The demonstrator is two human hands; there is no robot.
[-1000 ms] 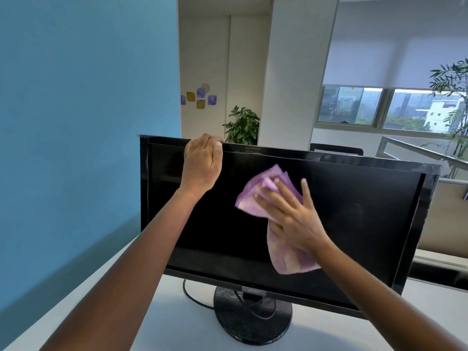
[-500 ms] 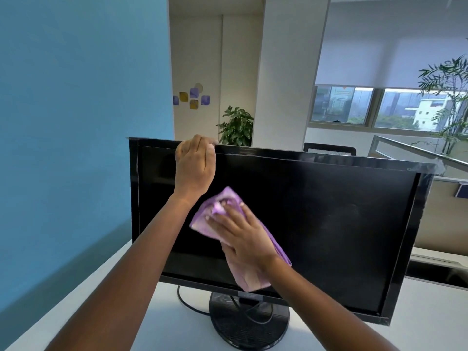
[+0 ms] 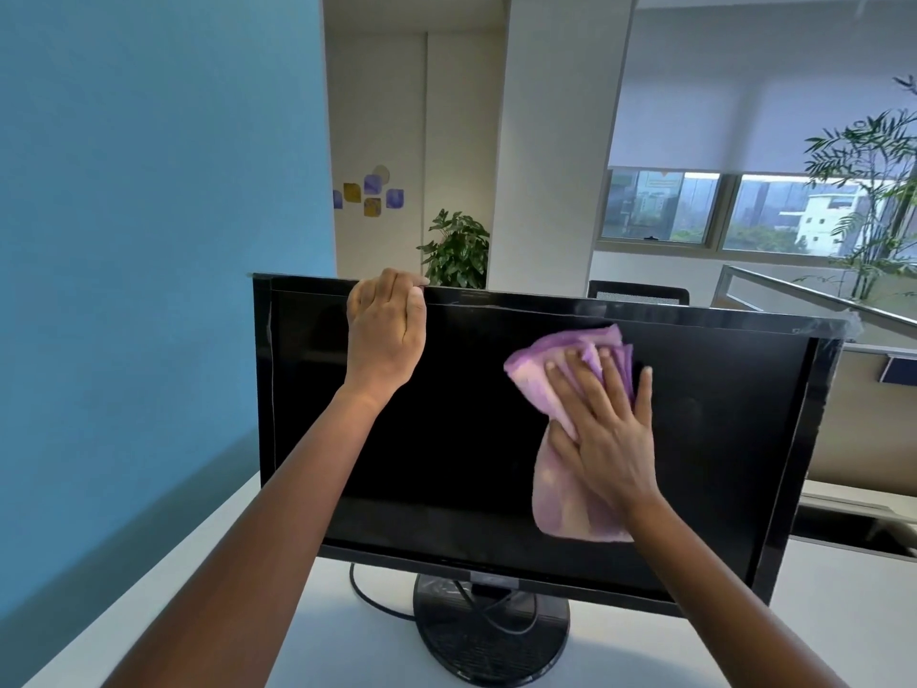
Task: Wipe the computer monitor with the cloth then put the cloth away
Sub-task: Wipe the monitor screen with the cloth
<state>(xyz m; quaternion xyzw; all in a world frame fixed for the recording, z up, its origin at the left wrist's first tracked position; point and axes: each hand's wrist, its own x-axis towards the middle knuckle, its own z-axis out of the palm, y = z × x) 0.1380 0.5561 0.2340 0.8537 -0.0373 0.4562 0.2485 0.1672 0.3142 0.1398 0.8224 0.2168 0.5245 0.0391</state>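
You were mid-wipe: your right hand (image 3: 605,429) pressed flat with spread fingers on the purple cloth (image 3: 570,489) at the monitor's (image 3: 446,439) two o'clock, your left hand (image 3: 384,335) clamped its top edge, and stowing the cloth remained.

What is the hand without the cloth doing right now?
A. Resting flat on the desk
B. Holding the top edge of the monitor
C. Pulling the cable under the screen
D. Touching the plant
B. The left hand is curled over the top edge of the monitor, while the right hand presses the purple cloth flat against the screen.
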